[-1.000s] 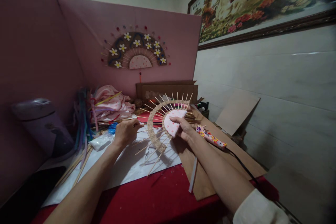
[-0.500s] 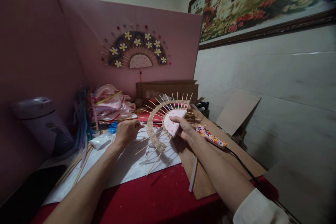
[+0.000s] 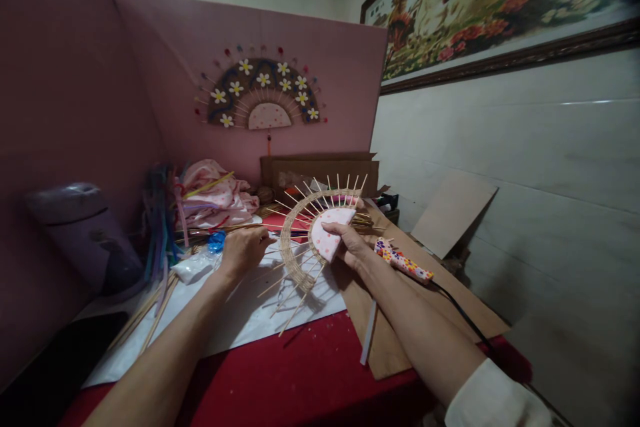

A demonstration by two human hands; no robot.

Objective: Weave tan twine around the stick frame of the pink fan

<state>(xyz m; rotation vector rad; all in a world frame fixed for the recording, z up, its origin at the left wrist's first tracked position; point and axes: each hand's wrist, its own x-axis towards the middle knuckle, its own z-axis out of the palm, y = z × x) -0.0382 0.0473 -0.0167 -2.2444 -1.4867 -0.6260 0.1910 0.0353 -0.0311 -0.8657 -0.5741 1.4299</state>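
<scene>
My right hand (image 3: 350, 245) grips a fan frame by its half-round centre (image 3: 327, 235), covered in white-and-pink dotted cloth, thumb on top and fingers behind. Thin wooden sticks (image 3: 349, 182) radiate from this centre, with a curved band of woven twine (image 3: 289, 240) across them. To the left of the band, my left hand (image 3: 245, 250) is closed, fingertips pinched together by a stick's end. Whether it grips that stick or a strand is too small to tell. A finished-looking fan (image 3: 260, 90) with white flowers hangs on the pink panel ahead.
Right of the fan frame, a flower-patterned glue gun (image 3: 403, 261) with a black cable lies on a brown board (image 3: 385, 347), near a pale glue stick (image 3: 369, 333). At left stand a lilac tumbler (image 3: 85, 240), coloured strips (image 3: 157, 220) and bundled pink cloth (image 3: 215, 190). White paper (image 3: 225, 333) covers red cloth (image 3: 280, 387).
Almost nothing differs. The whole view has shifted very slightly, and both hands keep their places at the fan frame.
</scene>
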